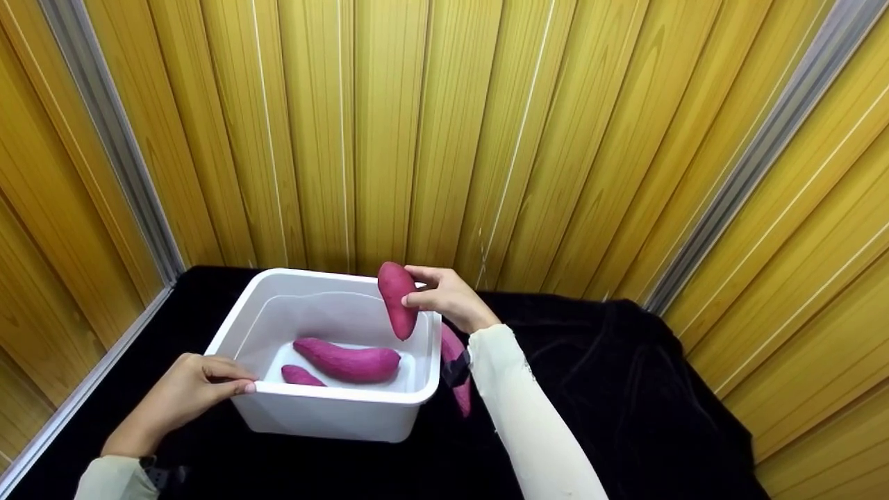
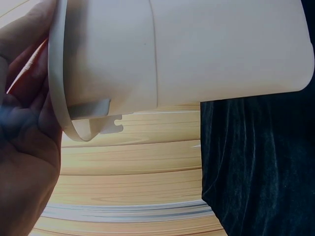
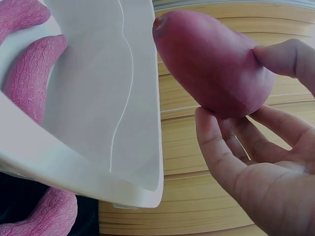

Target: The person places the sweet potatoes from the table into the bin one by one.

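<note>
My right hand (image 1: 451,298) pinches a red sweet potato (image 1: 394,295) between thumb and fingers, raised by the far right corner of the white box (image 1: 323,418). My left hand (image 1: 191,387) grips its rim (image 1: 347,395) at the near left. Inside lie 2 purple sweet potatoes (image 1: 354,362); 1 more purple root (image 1: 462,401) lies outside, just right, on black cloth (image 1: 611,396).

The head view is bright and evenly lit, though the cloth (image 1: 597,389) at lower right sinks to near-featureless black. In the left wrist view, the left hand (image 2: 24,147) is shadowed and hazy. Lens distortion bows the boards (image 3: 275,20) at the right wrist view's upper right.
</note>
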The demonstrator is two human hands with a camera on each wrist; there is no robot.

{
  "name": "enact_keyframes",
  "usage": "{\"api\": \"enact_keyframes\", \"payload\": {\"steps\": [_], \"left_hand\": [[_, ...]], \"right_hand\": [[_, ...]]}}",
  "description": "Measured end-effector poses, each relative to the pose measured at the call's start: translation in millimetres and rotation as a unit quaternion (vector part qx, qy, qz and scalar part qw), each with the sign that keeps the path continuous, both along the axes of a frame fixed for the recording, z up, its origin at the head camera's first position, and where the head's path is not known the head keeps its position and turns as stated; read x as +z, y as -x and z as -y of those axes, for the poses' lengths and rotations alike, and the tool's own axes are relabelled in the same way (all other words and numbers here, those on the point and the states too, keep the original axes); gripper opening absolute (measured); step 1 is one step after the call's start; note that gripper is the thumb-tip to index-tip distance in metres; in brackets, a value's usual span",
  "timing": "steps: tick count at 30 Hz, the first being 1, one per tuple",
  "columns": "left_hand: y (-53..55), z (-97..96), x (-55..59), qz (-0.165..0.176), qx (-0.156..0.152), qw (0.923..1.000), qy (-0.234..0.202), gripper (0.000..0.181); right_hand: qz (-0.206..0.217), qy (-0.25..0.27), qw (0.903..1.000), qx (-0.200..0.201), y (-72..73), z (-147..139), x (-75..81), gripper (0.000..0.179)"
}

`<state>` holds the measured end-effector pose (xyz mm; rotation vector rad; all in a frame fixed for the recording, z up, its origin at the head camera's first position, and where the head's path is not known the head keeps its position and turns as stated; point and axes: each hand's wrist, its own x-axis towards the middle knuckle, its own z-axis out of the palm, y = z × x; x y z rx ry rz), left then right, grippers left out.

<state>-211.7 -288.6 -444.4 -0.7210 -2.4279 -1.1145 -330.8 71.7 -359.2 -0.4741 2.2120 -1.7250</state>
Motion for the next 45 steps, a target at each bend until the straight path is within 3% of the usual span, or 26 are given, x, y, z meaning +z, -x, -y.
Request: {"api": "enact_keyframes", "payload": {"steps": [7, 12, 17, 35, 45], "left_hand": [[-0.3, 0.7, 0.3, 0.012, 0.005, 0.9999, 0.001, 0.008], [0.1, 1.1, 0.3, 0.002, 0.001, 1.0000, 0.006, 0.009], [0.3, 1.4, -0.1, 0.000, -0.004, 1.0000, 0.007, 0.009], [1.5, 4.9, -0.8, 0.006, -0.004, 0.9999, 0.009, 0.009], [0.8, 3.9, -1.2, 0.000, 0.001, 1.0000, 0.007, 0.008]], "right_hand": [[0.000, 0.005, 1.0000, 0.002, -0.2, 1, -0.6, 0.064], [0.007, 0.021, 0.9997, 0.006, -0.3, 1, 0.3, 0.065], [0.031, 0.032, 0.9990, 0.002, 0.0, 1, 0.4, 0.068], [0.019, -0.015, 0.9996, 0.016, 2.9, -3, -6.0, 0.055], [0.017, -0.017, 0.9996, 0.015, 3.3, -9, -10.1, 0.053]]}}
